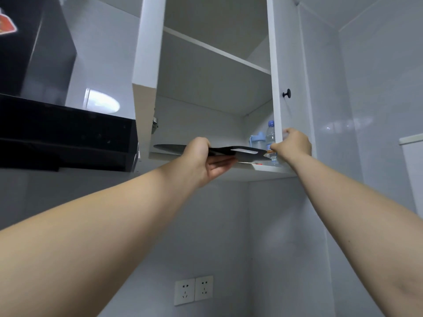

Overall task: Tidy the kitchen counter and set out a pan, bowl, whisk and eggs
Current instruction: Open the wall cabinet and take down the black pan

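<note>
Left hand [206,160] holds dark board [246,154] — right hand [294,143] grips cabinet door [288,65].

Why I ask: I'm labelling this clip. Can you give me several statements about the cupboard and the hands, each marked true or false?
1. The cupboard door is open. True.
2. The left hand holds a flat dark board at the bottom shelf. True.
3. The right hand grips the knob. False: it grips the door's lower edge, below the knob.
4. The water bottle in the cupboard has a red cap. False: its cap is blue.
5. Two wall sockets sit side by side below the cupboard. True.
</note>
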A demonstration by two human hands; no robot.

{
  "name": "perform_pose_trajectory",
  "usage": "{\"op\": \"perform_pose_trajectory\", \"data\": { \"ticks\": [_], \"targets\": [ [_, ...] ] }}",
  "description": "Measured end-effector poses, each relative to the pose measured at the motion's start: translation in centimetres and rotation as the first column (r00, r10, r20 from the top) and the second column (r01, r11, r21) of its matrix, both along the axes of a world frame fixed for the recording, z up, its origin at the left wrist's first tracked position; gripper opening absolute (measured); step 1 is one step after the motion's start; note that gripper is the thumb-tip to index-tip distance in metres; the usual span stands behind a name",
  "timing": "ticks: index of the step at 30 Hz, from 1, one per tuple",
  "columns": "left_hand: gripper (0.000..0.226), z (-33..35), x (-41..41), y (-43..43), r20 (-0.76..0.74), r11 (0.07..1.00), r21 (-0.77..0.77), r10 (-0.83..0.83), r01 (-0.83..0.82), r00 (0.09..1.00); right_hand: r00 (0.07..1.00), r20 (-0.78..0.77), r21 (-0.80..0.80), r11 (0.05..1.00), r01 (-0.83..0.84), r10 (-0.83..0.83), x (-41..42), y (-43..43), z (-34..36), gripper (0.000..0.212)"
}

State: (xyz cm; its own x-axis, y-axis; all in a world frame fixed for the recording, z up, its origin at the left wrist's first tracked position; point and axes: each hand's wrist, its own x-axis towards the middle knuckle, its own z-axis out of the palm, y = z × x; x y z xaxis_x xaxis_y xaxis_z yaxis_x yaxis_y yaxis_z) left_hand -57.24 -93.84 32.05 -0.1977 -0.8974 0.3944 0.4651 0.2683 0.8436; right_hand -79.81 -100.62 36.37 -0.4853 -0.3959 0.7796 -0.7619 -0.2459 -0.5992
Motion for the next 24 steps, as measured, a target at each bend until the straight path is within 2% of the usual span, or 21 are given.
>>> {"op": "perform_pose_trajectory", "data": {
  "ticks": [6,10,16,22,24],
  "targets": [
    [0.03,-1.3,0.4,1.1,0.012,1.0,-0.025,-0.012,0.013,1.0,0.997,0.067,0.06,0.997,-0.046,0.042,-0.1,-0.9,0.6,0.035],
    [0.035,-2.3,1.1,1.5,0.013,0.999,-0.029,-0.017,0.018,1.0,0.997,0.069,0.044,0.999,-0.032,0.029,0.3,-1.7,0.5,0.048],
    [0.023,-4.4,1.7,1.7,-0.056,0.999,0.036,0.01,-0.008,0.998,0.999,0.035,0.059,0.998,0.007,-0.009,0.5,-2.2,0.3,0.037],
    [0.017,-7.5,1.8,2.2,0.184,0.996,0.07,0.049,-0.062,0.982,0.998,0.025,0.016,0.999,0.05,-0.05,0.6,-1.7,-0.3,0.03],
    [0.018,-8.2,1.4,2.8,0.221,0.995,0.081,0.037,-0.057,0.975,0.999,0.017,0.025,0.999,0.047,-0.048,0.5,-1.3,-0.4,0.029]
  ]
}}
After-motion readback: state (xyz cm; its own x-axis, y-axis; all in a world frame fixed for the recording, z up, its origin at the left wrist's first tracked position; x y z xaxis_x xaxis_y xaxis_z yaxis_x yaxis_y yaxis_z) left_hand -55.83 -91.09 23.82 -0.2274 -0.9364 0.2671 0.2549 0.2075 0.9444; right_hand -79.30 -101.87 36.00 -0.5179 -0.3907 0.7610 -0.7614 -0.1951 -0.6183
